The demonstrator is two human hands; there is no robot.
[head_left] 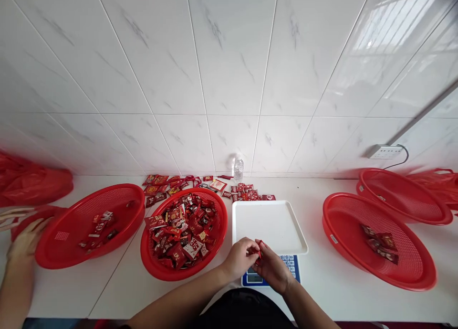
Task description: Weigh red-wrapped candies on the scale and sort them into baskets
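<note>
In the head view my left hand [239, 260] and my right hand [274, 270] meet over the front edge of a weighing scale [295, 267]. Between their fingers is a small red packet [260, 253], mostly hidden; whether there is more than one I cannot tell. My left fingers pinch at it while the right hand curls around it from the other side. Beyond the hands lies the scale's bare white tray [266, 221]. To the left stands a red basket [146, 264] heaped with red snack packets [182, 233].
Small packets [245, 193] and a clear bottle [238, 167] lie or stand near the wall. Another red basket [53, 252] is far left, beside another person's hands [26, 238]. Two more baskets, one nearer [343, 252] and one behind [429, 214], stand right, below a power strip [385, 151].
</note>
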